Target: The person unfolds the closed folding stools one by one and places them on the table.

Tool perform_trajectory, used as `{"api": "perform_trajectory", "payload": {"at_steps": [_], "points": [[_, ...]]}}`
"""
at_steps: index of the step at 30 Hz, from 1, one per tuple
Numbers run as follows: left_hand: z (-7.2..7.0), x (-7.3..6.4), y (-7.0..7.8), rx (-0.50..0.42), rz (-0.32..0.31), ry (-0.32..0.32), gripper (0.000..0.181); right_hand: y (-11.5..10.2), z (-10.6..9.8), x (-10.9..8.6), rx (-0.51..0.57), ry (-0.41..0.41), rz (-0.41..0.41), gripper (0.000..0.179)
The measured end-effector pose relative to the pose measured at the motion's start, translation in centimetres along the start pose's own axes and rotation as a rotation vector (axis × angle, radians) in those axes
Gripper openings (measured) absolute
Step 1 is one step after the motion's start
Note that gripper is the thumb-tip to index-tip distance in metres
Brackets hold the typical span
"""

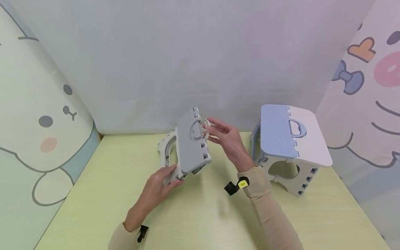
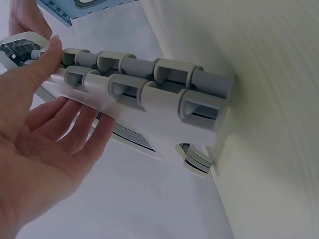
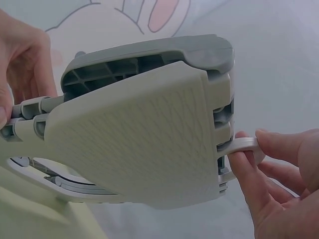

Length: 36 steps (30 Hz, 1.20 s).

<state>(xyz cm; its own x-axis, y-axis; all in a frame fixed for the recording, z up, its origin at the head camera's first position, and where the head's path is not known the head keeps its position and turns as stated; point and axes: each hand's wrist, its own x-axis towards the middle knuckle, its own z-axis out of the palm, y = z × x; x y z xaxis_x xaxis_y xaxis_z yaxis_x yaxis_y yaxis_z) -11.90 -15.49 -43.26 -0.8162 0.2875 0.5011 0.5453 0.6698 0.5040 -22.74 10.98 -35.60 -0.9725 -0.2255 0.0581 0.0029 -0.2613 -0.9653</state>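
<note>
A grey and white folding stool point(image 1: 191, 147) stands tilted and partly folded above the table, its top bent along the middle. My left hand point(image 1: 157, 185) grips its leg panel at the near side; in the left wrist view the thumb lies on the hinge knuckles point(image 2: 129, 67) and the fingers are behind the panel. With thumb and fingers my right hand point(image 1: 227, 139) pinches the white carry handle point(image 3: 244, 144) at the fold of the top. The right wrist view shows the textured white half point(image 3: 134, 134) of the top hanging down from that fold.
On the right, a blue and white folding stool point(image 1: 276, 128) stands unfolded on the light wooden table point(image 1: 118, 173). A pale grey wall point(image 1: 187, 62) rises behind the table, with cartoon-printed panels at both sides. Black straps with a yellow tag point(image 1: 243, 184) are on my right sleeve.
</note>
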Motion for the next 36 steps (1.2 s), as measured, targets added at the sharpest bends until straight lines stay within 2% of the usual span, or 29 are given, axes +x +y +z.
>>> {"api": "perform_trajectory", "payload": {"at_steps": [22,36], "points": [[0.5,0.2,0.9,-0.016,-0.023,0.019,0.059,-1.0,0.3,0.1,-0.010,0.008,-0.019,0.043],[0.6,0.4,1.6,-0.030,-0.003,0.036,0.059,-1.9,0.7,0.2,-0.045,0.005,-0.020,0.045]]}}
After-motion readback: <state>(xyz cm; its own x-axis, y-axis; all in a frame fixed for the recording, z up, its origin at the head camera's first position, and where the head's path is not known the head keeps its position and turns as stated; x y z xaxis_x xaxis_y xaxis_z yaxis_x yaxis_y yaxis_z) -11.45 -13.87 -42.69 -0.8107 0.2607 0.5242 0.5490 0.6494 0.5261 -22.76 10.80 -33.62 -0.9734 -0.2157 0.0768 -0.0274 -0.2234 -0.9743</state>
